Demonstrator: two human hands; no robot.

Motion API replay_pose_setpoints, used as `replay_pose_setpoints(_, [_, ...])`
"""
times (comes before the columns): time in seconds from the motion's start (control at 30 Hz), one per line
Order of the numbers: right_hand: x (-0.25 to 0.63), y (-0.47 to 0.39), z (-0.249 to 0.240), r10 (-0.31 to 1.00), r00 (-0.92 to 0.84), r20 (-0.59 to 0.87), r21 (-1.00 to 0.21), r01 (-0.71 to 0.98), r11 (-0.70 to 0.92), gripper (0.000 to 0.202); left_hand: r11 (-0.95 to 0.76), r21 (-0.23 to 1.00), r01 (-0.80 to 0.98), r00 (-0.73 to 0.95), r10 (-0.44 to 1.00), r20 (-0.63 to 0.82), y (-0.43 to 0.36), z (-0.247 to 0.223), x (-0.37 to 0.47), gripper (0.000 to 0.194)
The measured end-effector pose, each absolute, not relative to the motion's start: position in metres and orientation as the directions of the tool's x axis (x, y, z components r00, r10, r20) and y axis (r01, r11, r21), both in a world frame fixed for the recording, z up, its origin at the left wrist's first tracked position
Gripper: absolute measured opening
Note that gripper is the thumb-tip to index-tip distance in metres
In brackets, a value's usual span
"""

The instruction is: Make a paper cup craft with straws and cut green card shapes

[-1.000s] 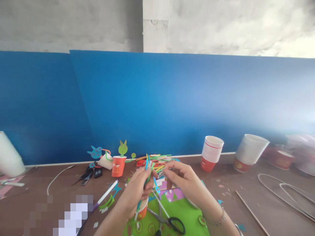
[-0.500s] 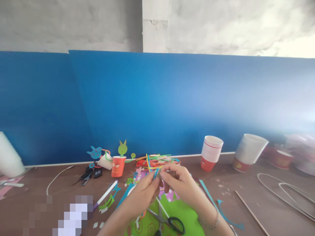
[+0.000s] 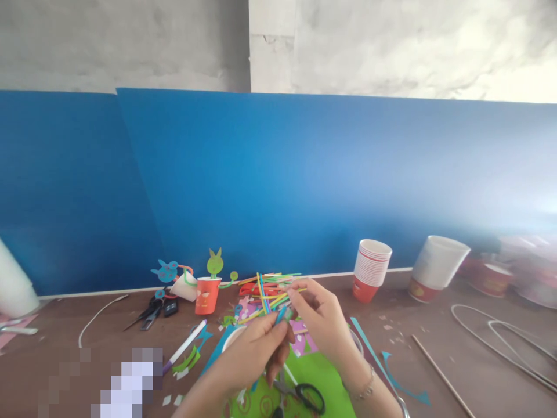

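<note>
My left hand [image 3: 256, 348] is closed round a narrow blue strip [image 3: 281, 314], with a small pale greenish bit at its upper end; I cannot tell whether it is paper or a straw. My right hand [image 3: 322, 319] is beside it, a little above and to the right, thumb and forefinger pinched together; what they hold, if anything, is too small to make out. Below the hands, scissors [image 3: 311, 397] with black handles lie on a green sheet [image 3: 335, 397]. Behind the fingers is a pile of coloured straws [image 3: 278, 284].
A red cup with a green paper figure [image 3: 208, 295] stands beside a tipped cup with a blue figure [image 3: 185, 287]. Stacked paper cups [image 3: 372, 267] and a larger container [image 3: 437, 264] stand right. A marker [image 3: 185, 345], a wooden stick [image 3: 441, 374] and a cable [image 3: 500, 337] lie around.
My right hand has drawn away from the left fingertips, up and to the right. More of the blue strip and its greenish end now shows. The whole view has shifted slightly.
</note>
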State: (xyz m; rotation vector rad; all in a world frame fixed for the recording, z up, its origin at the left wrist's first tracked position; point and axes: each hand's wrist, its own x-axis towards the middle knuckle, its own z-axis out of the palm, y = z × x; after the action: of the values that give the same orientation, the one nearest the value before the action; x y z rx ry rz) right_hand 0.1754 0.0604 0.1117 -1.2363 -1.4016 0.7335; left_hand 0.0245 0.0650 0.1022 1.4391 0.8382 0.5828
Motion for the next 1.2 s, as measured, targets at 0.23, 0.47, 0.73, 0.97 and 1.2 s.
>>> replay_pose_setpoints(0.23, [0.177,0.064,0.105,0.917,-0.008,0.398,-0.834,0.414,0.365,0.023,0.074,0.979,0.192,0.668,0.721,-0.186,0.065,0.104,0.017,0.041])
replay_pose_setpoints(0.47, [0.182,0.062,0.115,0.941,0.111,0.319,-0.909,0.317,0.271,0.022,0.149,0.989,0.003,0.575,0.809,-0.123,0.071,0.097,0.025,0.042])
replay_pose_setpoints(0.73, [0.167,0.058,0.111,0.989,-0.014,0.148,-0.968,0.203,0.148,0.021,-0.189,0.944,0.271,0.295,0.950,0.106,0.078,0.082,0.029,0.034])
replay_pose_setpoints(0.97, [0.164,0.061,0.105,0.995,0.004,0.103,-0.970,0.220,0.100,0.020,-0.267,0.827,0.495,0.291,0.948,0.131,0.073,0.088,0.027,0.029])
replay_pose_setpoints(1.2, [0.161,0.062,0.105,0.996,0.023,0.084,-0.969,0.235,0.076,0.022,-0.268,0.754,0.599,0.275,0.954,0.121,0.069,0.091,0.027,0.032])
